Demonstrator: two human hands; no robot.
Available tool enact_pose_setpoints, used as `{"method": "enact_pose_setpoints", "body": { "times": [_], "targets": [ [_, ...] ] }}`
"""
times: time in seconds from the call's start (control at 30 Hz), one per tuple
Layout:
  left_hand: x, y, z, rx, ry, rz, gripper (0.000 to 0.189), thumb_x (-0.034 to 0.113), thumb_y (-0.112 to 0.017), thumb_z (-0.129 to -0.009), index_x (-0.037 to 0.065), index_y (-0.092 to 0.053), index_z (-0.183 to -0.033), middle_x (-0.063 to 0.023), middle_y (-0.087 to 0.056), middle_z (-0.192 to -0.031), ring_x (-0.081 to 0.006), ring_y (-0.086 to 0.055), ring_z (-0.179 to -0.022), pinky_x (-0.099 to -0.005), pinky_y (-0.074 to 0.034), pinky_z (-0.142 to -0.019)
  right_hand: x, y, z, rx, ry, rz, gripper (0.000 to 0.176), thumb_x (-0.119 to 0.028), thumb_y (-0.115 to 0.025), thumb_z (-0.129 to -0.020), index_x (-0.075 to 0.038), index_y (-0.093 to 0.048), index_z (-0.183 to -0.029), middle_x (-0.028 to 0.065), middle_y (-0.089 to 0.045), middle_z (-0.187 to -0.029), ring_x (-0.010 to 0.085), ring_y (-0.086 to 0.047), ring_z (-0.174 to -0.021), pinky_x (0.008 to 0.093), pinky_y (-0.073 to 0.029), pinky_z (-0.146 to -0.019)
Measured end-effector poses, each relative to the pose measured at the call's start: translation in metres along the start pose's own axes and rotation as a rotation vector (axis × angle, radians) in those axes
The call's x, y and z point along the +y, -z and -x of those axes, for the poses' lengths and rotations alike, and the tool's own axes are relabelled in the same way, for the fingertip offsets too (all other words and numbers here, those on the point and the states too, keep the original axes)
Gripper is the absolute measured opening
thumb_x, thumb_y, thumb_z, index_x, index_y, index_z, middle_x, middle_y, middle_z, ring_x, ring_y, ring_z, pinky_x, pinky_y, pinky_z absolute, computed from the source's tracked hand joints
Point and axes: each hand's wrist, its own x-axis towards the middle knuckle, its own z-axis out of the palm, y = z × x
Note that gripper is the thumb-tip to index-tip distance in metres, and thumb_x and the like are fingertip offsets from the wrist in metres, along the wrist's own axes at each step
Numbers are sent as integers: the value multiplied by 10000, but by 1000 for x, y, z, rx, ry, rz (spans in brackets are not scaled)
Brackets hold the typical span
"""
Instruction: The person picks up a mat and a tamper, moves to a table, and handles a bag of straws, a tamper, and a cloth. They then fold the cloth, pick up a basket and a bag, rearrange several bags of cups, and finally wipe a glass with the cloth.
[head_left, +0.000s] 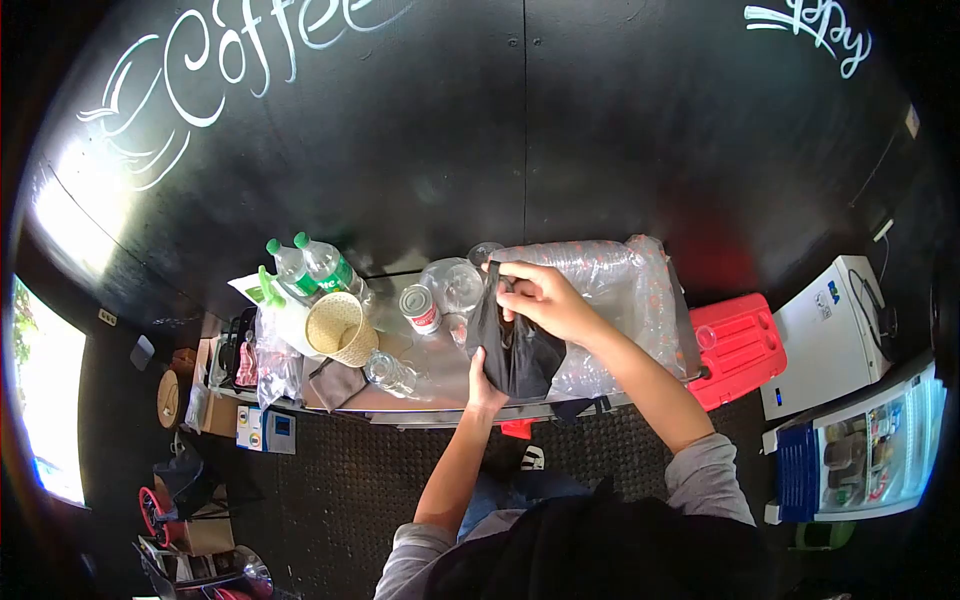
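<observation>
A black bag [532, 362] with a loose, crumpled opening is held over the front of the counter. My left hand [487, 388] grips its lower left side, with the thumb pointing up along the material. At the bag's upper edge, my right hand [545, 300] is closed, fingers bent and pinching the rim. Something brownish shows in the opening, too dark to make out. Just left of the bag stand a red-and-white can [420, 310] and a clear round plastic container [452, 285]. A clear glass [390, 374] lies nearer the counter's front edge.
On the left are a cream woven basket [342, 330] and green-capped bottles [328, 264]. Bubble-wrapped material [590, 262] covers the counter's right side. Beyond it are a red plastic case [738, 350], a small white fridge [822, 335] and a drawer unit [870, 450]. A black wall [430, 130] rises behind.
</observation>
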Motion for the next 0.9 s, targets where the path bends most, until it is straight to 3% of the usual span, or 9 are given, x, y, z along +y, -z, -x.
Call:
{"method": "enact_pose_setpoints", "body": {
  "times": [0.17,0.27,0.37,0.43,0.47,0.57,0.7,0.8,0.9],
  "targets": [
    [12,2,1,81,-68,69,768,635,-385,-811,84,-328,-1342,-136,-421,-1326,-313,-432,-1196,-458,-332,-1015,-11,21,31,163,-13,11,243,12,-569,-820,-22,-533,-1058,-15,-480,-771,69,-544,-680,229,-483,-614],
    [23,18,-2,99,-87,115,809,672,-366,-794,91,-307,-1353,-144,-392,-1345,-339,-412,-1206,-478,-321,-1018,1,36,50,184,28,48,154,-22,-592,-818,-28,-550,-966,-23,-493,-779,56,-546,-720,237,-468,-603],
    [30,26,0,82,-88,34,798,662,-424,-774,78,-367,-1314,-142,-421,-1320,-340,-417,-1200,-498,-321,-1014,2,39,55,143,-75,230,125,-20,-602,-796,-28,-556,-912,10,-533,-793,120,-575,-737,272,-466,-618],
    [30,31,-4,51,-103,16,782,663,-458,-758,73,-411,-1270,-139,-470,-1265,-331,-451,-1165,-491,-335,-1003,-17,29,52,466,483,904,141,16,-589,-764,-24,-560,-896,54,-554,-796,224,-585,-731,307,-468,-644],
    [31,34,-5,64,-79,-7,764,656,-471,-757,74,-427,-1250,-134,-491,-1235,-322,-466,-1146,-489,-344,-994,-26,22,47,510,541,774,157,47,-571,-739,-17,-565,-883,97,-568,-823,299,-581,-744,331,-465,-664],
    [29,39,-8,90,-45,-39,728,635,-499,-756,75,-451,-1218,-122,-528,-1177,-296,-497,-1107,-476,-364,-975,-42,1,41,349,562,666,132,58,-578,-750,-6,-593,-865,101,-606,-876,251,-613,-803,310,-485,-723],
    [27,24,-7,46,28,-96,733,604,-510,-770,67,-421,-1260,-99,-511,-1220,-277,-482,-1134,-446,-358,-987,1,-7,20,98,153,819,162,-11,-554,-764,22,-592,-918,190,-625,-842,367,-601,-806,386,-486,-717],
    [24,31,-9,-16,26,-105,754,585,-505,-783,72,-365,-1318,-96,-464,-1294,-269,-454,-1174,-434,-345,-1005,44,9,9,75,-8,958,214,-68,-574,-754,27,-588,-946,214,-619,-835,411,-575,-833,428,-473,-749],
    [25,35,-9,-40,24,-177,838,634,-497,-754,82,-309,-1356,-112,-396,-1351,-295,-393,-1228,-456,-308,-1029,35,19,11,-28,-214,936,419,-162,-673,-694,14,-553,-1055,230,-600,-981,391,-547,-978,422,-440,-853]
  ]
}}
